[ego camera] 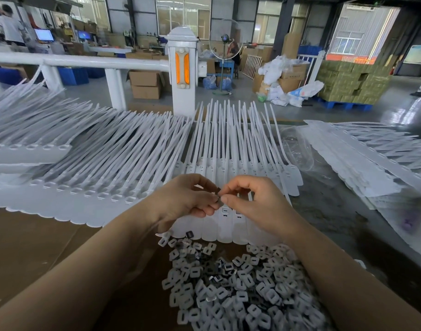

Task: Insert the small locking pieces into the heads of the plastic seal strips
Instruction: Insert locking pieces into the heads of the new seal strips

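your left hand (185, 199) and your right hand (252, 201) meet fingertip to fingertip above the heads of the middle row of seal strips (228, 149); between them sits a small dark locking piece (219, 196), pinched by the thumb and fingers of both hands, the remaining fingers curled in; whether either hand carries more pieces in the palm you cannot tell from here; the piece is held just above the strip heads, not seated in any slot that shows.

the strips under your hands lie side by side, heads toward you, tails fanning away toward the white post (182, 68); two of the slotted heads show just below your right thumb; a second long row of strips (90, 163) runs off to your left with its square head openings in a line, and a third batch (362, 158) lies well apart on your right over clear plastic wrap.

the pile of loose locking pieces (240, 283) lies nearest to you, between your forearms, white slotted squares mixed with darker ones, touching the near edge of the strip heads; brown cardboard (37, 247) covers the bench on your left.
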The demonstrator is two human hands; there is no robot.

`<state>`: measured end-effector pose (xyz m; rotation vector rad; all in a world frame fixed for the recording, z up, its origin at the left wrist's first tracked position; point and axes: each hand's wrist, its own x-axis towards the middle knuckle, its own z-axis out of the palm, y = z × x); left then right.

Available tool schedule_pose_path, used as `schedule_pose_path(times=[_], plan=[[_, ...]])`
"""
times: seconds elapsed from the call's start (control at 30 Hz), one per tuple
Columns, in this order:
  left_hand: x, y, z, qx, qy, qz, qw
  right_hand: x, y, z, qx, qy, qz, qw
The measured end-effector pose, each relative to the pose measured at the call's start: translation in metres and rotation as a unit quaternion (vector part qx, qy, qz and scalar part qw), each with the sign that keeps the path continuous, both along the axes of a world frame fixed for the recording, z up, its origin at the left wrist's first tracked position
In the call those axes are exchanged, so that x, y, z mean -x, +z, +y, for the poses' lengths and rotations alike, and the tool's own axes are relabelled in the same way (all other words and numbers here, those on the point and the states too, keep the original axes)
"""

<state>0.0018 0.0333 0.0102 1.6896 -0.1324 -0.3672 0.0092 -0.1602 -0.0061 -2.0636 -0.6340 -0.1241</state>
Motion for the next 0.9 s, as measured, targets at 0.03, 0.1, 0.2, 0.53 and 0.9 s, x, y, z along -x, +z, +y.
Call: schedule_pose_path(times=[0.03,0.1,0.2,0.53,0.9], plan=[[0.000,0.000,0.000,0.003,0.001,0.003,1.000,0.000,0.000,0.000,0.002,0.000,-0.003,1.000],[0.000,-0.001,0.000,0.013,0.001,0.009,1.000,0.000,0.000,0.000,0.007,0.000,-0.007,1.000],[-0.001,-0.001,0.000,0.041,-0.005,0.015,0.999,-0.001,-0.002,0.002,0.025,-0.005,-0.008,1.000],[0.001,-0.003,-0.005,-0.021,-0.025,-0.074,0.997,-0.004,-0.003,0.002,0.034,-0.030,0.030,0.999],[0.001,-0.020,-0.006,-0.368,-0.055,-0.305,0.877,-0.013,-0.006,-0.017,0.156,-0.141,0.081,0.974]])
